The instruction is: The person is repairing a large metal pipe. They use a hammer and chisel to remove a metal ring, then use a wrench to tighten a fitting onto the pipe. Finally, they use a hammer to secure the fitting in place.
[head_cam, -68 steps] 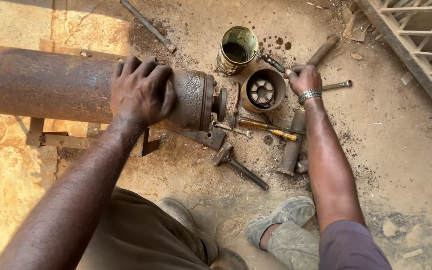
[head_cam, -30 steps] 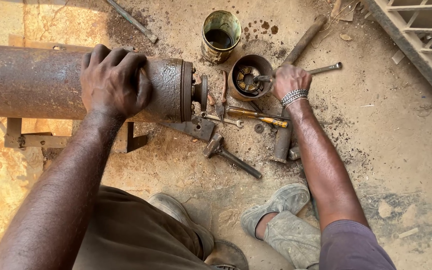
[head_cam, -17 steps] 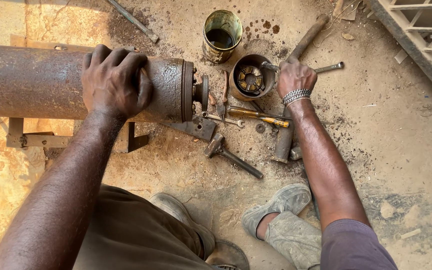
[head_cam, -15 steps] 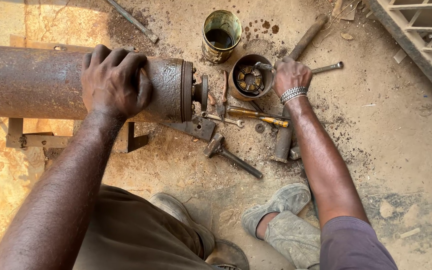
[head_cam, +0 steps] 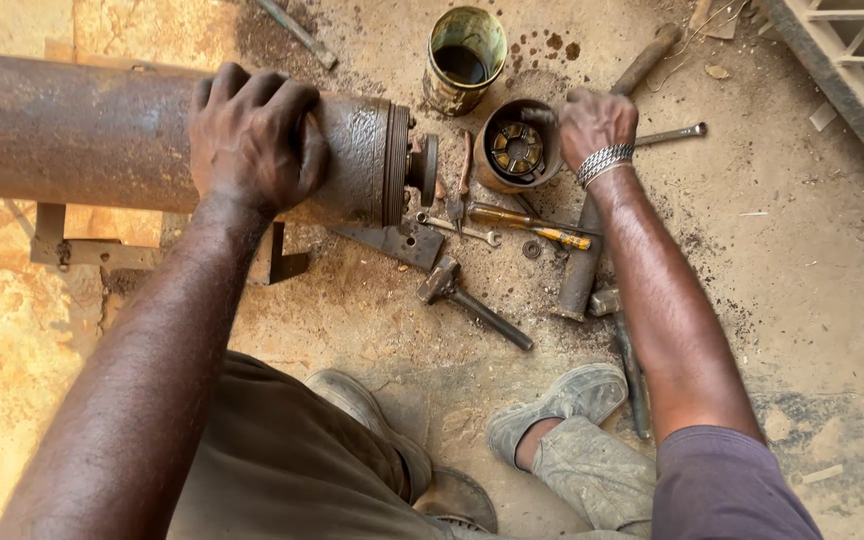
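My left hand (head_cam: 252,135) lies over the top of a long rusty cylinder (head_cam: 72,135), fingers curled around it near its flanged end (head_cam: 392,165). My right hand (head_cam: 597,125), with a metal bracelet at the wrist, grips the right rim of a round cup-shaped metal housing (head_cam: 512,155) with a toothed part inside. The housing stands on the dirt floor just right of the cylinder's end.
A dirty tin can (head_cam: 464,60) stands behind the housing. A yellow-handled screwdriver (head_cam: 532,222), a small wrench (head_cam: 457,228), a hammer (head_cam: 472,305), a thick bar (head_cam: 577,280) and a thin rod (head_cam: 672,133) lie around. My shoe (head_cam: 552,400) is below. A metal grate (head_cam: 852,60) is at top right.
My right hand has shifted left from the thin rod's side onto the housing's rim. My left hand has stayed on the cylinder.
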Motion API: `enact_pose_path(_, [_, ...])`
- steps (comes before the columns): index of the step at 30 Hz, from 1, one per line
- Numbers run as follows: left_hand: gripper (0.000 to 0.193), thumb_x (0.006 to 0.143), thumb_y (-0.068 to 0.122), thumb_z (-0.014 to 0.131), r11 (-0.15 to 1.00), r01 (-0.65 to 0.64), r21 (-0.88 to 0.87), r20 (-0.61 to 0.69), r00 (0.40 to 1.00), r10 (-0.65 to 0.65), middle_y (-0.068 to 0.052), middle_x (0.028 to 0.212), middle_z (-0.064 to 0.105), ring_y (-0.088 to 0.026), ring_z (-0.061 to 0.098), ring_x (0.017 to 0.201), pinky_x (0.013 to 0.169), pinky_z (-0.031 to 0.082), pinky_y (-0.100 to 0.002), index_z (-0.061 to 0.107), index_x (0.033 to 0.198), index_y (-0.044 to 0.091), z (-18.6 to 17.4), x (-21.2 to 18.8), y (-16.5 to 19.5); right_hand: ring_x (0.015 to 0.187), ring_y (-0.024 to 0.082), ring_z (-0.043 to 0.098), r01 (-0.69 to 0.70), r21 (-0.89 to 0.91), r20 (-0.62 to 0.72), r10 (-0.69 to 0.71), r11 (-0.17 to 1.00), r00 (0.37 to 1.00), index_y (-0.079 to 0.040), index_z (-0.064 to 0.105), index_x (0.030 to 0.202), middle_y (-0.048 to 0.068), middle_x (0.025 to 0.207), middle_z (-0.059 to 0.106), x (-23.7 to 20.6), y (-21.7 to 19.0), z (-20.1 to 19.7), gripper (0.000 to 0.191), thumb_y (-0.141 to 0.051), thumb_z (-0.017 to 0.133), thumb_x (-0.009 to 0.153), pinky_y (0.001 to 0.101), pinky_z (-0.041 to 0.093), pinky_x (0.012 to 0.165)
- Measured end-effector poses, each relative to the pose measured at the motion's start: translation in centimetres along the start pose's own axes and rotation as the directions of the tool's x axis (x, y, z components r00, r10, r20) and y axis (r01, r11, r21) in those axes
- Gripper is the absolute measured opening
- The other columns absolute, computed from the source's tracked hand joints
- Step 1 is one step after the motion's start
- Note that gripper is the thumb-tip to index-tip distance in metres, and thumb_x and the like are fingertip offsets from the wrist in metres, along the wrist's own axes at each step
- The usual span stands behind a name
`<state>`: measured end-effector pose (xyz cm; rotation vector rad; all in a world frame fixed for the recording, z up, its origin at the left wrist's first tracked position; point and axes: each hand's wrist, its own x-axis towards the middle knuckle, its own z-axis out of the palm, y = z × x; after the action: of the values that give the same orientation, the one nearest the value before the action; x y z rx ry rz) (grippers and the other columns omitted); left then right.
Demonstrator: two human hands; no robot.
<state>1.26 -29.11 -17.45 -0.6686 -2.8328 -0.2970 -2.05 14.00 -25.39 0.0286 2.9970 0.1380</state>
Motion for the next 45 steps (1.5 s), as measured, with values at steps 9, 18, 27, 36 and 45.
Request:
enact_pose_path(9, [0.022, 0.102, 0.035, 0.058, 0.999, -0.019, 0.037, -0.041, 0.999, 0.021, -0.007, 0.105, 0.065, -0.025, 0.054, 0.103, 0.094, 0.046, -0.043, 0.067, 0.115, 0.019, 0.7, -0.1, -0.4, 0.058, 0.007, 0.05, 0.507, -0.667, 0.374, -0.342, 0.546, 0.862, -0.022, 0.068, 0.079, -0.004, 0.078, 0.063, -1.5, -2.7, -1.8, 0.018, -0.025, 0.062, 0.096, 0.0261, 0.045, 0.046])
enact_pose_path(18, [0.025, 0.099, 0.034, 0.059, 1.0, -0.021, 0.016, 0.011, 1.0, 0.021, -0.009, 0.103, 0.066, -0.027, 0.055, 0.1, 0.093, 0.046, -0.044, 0.066, 0.116, 0.019, 0.3, 0.3, -0.4, 0.045, 0.011, 0.042, 0.109, -0.359, -0.108, -0.157, 0.927, 0.982, -0.021, 0.065, 0.072, -0.005, 0.059, 0.051, 1.8, -4.1, -0.9, 0.018, -0.032, 0.06, 0.086, 0.0287, 0.037, 0.034])
enact_pose_path(27, [0.027, 0.095, 0.031, 0.063, 1.0, -0.021, -0.002, -0.017, 1.0, 0.02, -0.009, 0.108, 0.068, -0.028, 0.056, 0.104, 0.097, 0.046, -0.045, 0.069, 0.118, 0.019, 0.1, 0.1, -0.2, 0.055, 0.011, 0.05, 0.083, -0.108, 0.331, -0.043, 0.991, 0.943, -0.032, 0.076, 0.097, -0.002, 0.072, 0.064, 0.0, -2.7, -1.1, 0.008, -0.036, 0.074, 0.09, 0.0279, 0.04, 0.047])
enact_pose_path(36, [0.029, 0.096, 0.032, 0.064, 0.999, -0.037, 0.024, -0.064, 0.997, 0.038, -0.009, 0.111, 0.068, -0.028, 0.057, 0.106, 0.097, 0.046, -0.045, 0.069, 0.121, 0.019, 0.2, -0.3, -0.4, 0.06, 0.013, 0.054, -0.382, 0.257, 0.101, 0.368, 0.888, 0.924, -0.028, 0.078, 0.103, -0.002, 0.088, 0.073, -3.8, 2.0, -1.0, 0.013, -0.026, 0.077, 0.091, 0.0286, 0.039, 0.049])
enact_pose_path(45, [0.022, 0.1, 0.031, 0.061, 0.999, -0.032, -0.003, -0.038, 0.999, 0.032, -0.008, 0.109, 0.069, -0.027, 0.057, 0.105, 0.097, 0.047, -0.044, 0.069, 0.116, 0.018, 0.4, -0.2, -0.6, 0.068, 0.014, 0.058, -0.54, 0.174, 0.039, 0.542, 0.823, 0.839, -0.025, 0.076, 0.1, 0.001, 0.091, 0.072, -1.3, -1.1, 1.7, 0.014, -0.025, 0.079, 0.086, 0.0324, 0.044, 0.055])
